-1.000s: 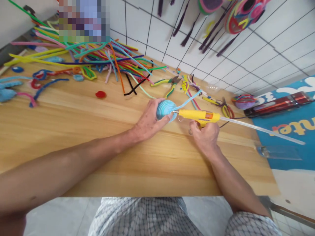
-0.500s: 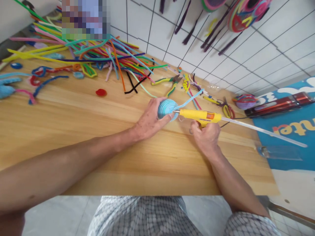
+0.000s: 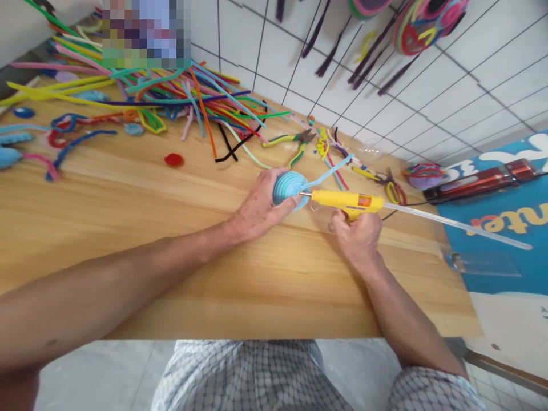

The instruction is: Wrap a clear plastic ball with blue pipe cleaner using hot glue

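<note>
Wrapped round the left side of a light-blue striped ball are the fingers of my left hand, with the thumb across its lower front. A light-blue pipe cleaner sticks out from the ball towards the upper right. My right hand grips a yellow hot glue gun by its handle. The gun's metal nozzle meets the ball's right side, close to my left thumb. From the gun's back end a long clear glue stick juts out to the right.
Many coloured pipe cleaners are heaped at the back left. Pliers and scissors lie behind my hands. A red disc is on the wooden table. At the right are a dark red cylinder and a yarn-like bundle.
The whole view has shifted very slightly. Both hands keep their holds, and the nozzle stays at the same side of the ball.
</note>
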Motion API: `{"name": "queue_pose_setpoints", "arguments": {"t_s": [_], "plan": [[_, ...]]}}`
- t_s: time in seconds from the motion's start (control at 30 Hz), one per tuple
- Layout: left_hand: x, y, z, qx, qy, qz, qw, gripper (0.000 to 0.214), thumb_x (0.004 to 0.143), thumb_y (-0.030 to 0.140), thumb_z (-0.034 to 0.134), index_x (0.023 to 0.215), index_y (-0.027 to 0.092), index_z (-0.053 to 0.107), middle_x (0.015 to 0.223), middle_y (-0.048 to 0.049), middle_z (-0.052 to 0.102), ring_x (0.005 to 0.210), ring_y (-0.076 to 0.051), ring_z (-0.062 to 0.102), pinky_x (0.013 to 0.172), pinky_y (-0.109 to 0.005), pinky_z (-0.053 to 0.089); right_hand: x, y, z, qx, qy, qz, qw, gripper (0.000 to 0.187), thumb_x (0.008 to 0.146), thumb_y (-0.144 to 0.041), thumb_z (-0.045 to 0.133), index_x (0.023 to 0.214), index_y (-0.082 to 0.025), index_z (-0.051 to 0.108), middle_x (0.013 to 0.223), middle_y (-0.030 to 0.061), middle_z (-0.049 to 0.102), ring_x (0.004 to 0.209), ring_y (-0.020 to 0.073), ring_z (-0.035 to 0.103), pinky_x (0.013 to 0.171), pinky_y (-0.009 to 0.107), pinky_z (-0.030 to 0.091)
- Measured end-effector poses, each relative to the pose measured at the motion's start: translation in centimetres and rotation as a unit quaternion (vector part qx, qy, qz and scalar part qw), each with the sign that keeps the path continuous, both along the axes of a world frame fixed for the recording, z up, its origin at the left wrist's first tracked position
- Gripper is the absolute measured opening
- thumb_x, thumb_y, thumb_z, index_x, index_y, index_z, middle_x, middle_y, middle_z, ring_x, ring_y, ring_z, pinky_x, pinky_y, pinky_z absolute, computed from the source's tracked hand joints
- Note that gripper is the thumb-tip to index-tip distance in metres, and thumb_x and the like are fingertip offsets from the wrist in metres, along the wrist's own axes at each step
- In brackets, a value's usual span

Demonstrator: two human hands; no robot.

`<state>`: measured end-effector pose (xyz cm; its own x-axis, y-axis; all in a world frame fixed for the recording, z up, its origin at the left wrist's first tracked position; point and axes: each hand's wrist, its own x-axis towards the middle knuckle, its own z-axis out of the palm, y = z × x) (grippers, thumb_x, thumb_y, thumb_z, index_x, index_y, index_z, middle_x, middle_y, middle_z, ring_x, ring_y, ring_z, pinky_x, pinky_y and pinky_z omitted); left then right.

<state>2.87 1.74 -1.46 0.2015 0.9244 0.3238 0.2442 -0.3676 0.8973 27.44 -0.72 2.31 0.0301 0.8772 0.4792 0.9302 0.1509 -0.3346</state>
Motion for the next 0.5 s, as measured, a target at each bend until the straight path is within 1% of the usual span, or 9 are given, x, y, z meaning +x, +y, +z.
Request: {"name": "queue_pose_setpoints", "arguments": {"t_s": [0.1, 0.2, 0.37, 0.5], "plan": [[0.02, 0.04, -0.07, 0.001, -0.001, 0.000, 1.000, 0.057, 0.096, 0.048, 0.069, 0.142, 0.021, 0.049, 0.147, -0.0156, 0.059, 0.136, -0.031, 0.058, 0.115, -0.050, 0.051, -0.03, 0.01, -0.01, 0.002, 0.000, -0.002, 1.000, 0.021, 0.078, -0.036, 0.054, 0.060, -0.028, 0.048, 0.056, 0.0024, 0.060, 0.057, 0.0226, 0.061, 0.063, 0.038, 0.052], [0.03, 0.06, -0.08, 0.000, -0.001, -0.001, 1.000, 0.057, 0.096, 0.050, 0.069, 0.142, 0.021, 0.049, 0.147, -0.0155, 0.059, 0.136, -0.030, 0.058, 0.115, -0.049, 0.051, -0.08, 0.02, -0.05, -0.002, -0.004, 0.004, 1.000, 0.022, 0.078, -0.035, 0.053, 0.058, -0.028, 0.046, 0.054, 0.0012, 0.056, 0.056, 0.0211, 0.058, 0.062, 0.036, 0.051], [0.02, 0.09, -0.01, -0.002, 0.000, -0.003, 1.000, 0.058, 0.096, 0.050, 0.069, 0.142, 0.021, 0.049, 0.146, -0.0159, 0.059, 0.136, -0.030, 0.058, 0.116, -0.050, 0.050, -0.19, -0.01, 0.03, 0.010, -0.015, 0.011, 1.000, 0.022, 0.075, -0.034, 0.051, 0.057, -0.029, 0.040, 0.051, -0.0012, 0.049, 0.052, 0.0184, 0.050, 0.060, 0.035, 0.046], [-0.01, 0.08, 0.03, -0.006, 0.002, -0.007, 1.000, 0.058, 0.096, 0.050, 0.068, 0.142, 0.019, 0.049, 0.146, -0.0168, 0.058, 0.136, -0.031, 0.058, 0.116, -0.050, 0.050, -0.16, -0.11, 0.22, -0.010, -0.012, 0.018, 1.000, 0.025, 0.077, -0.032, 0.051, 0.055, -0.028, 0.040, 0.050, -0.0014, 0.049, 0.050, 0.0174, 0.049, 0.057, 0.034, 0.042]]}}
